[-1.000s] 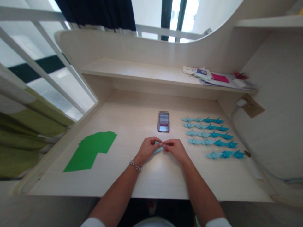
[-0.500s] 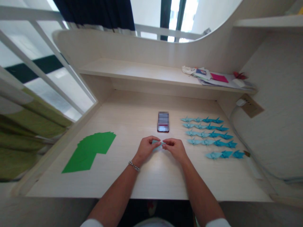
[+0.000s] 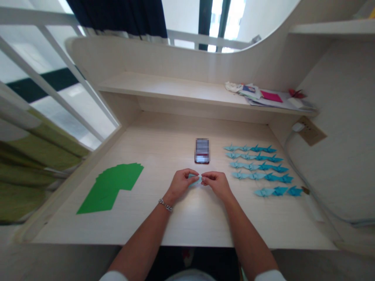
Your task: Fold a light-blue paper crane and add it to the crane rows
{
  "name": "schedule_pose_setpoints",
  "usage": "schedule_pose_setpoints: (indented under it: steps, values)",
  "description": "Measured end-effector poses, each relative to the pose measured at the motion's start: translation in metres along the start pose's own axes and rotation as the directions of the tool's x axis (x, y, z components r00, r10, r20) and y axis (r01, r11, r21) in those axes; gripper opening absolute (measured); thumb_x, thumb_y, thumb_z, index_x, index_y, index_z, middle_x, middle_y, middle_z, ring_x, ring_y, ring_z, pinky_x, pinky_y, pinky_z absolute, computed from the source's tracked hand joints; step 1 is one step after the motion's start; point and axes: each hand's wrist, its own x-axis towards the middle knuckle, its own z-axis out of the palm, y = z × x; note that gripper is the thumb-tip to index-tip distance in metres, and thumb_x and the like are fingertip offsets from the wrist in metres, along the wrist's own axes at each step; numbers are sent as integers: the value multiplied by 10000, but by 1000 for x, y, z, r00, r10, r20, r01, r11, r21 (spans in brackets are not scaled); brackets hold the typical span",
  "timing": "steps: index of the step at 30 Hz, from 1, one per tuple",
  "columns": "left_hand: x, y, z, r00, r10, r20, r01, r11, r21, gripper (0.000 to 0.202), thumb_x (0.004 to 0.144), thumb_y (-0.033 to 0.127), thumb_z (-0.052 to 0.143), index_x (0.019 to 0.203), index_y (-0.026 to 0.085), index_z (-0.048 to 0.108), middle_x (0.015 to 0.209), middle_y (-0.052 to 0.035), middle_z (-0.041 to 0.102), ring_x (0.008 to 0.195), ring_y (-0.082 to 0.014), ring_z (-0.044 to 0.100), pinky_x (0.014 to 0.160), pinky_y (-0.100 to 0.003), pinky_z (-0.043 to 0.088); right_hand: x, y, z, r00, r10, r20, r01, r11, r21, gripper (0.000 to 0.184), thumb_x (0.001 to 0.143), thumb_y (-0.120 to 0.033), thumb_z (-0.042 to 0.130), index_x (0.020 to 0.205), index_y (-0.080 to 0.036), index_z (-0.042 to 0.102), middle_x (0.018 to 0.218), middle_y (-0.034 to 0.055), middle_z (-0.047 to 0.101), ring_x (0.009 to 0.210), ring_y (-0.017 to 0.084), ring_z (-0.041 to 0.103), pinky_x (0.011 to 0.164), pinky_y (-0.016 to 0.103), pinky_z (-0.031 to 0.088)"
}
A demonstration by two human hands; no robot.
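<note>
A small piece of folded light blue paper point(image 3: 194, 182) is held over the middle of the desk, mostly hidden by fingers. My left hand point(image 3: 182, 185) pinches it from the left, thumb and forefinger closed. From the other side my right hand point(image 3: 217, 184) pinches its right end, the fingertips close to those of the left. Several rows of blue folded paper cranes point(image 3: 258, 166) stand to the right of my hands, running from pale to deeper blue. Left of my hands lies a fanned stack of green paper sheets point(image 3: 113, 183).
A phone point(image 3: 202, 150) with a blurred screen lies just beyond my hands. Papers and a pink sheet point(image 3: 271, 96) rest on the raised shelf point(image 3: 164, 86) behind. At the right wall, a cable point(image 3: 304, 181) runs from a socket plate point(image 3: 310, 130) along the desk point(image 3: 140, 222).
Almost nothing differs. The right fingertips have shifted very slightly on the blue paper; everything else stays in place.
</note>
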Motion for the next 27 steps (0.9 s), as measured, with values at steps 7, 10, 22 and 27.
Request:
schedule_pose_setpoints:
  steps: [7, 10, 22, 27]
  values:
    - [0, -1, 0, 1000, -3, 5, 2, 999, 38, 255, 705, 326, 667, 862, 127, 695, 774, -57, 692, 663, -152, 596, 608, -255, 447, 2, 4, -1, 1000, 28, 2, -28, 999, 28, 323, 593, -347, 761, 813, -117, 706, 650, 70, 702, 572, 184, 659, 591, 308, 526]
    - [0, 0, -1, 1000, 4, -5, -3, 998, 58, 259, 705, 329, 667, 868, 130, 699, 780, -58, 693, 665, -152, 592, 607, -254, 445, 2, 3, -3, 999, 49, 7, -49, 996, 69, 341, 613, -370, 748, 839, -119, 701, 637, 63, 697, 561, 176, 655, 588, 306, 531]
    - [1, -4, -1, 1000, -16, 2, 15, 999, 36, 274, 695, 345, 677, 854, 122, 697, 747, -57, 687, 643, -145, 589, 589, -245, 440, 3, 6, -3, 999, 9, 46, -7, 999, -44, 292, 664, -359, 709, 836, -124, 693, 598, 41, 668, 526, 144, 606, 551, 271, 499]
    - [1, -5, 1, 1000, -7, 11, 7, 999, 48, 286, 691, 368, 675, 838, 124, 699, 744, -60, 688, 645, -151, 591, 592, -248, 441, 1, 2, -2, 997, -7, 72, 17, 990, -142, 271, 712, -361, 662, 846, -127, 688, 616, 40, 661, 542, 143, 600, 558, 261, 483]
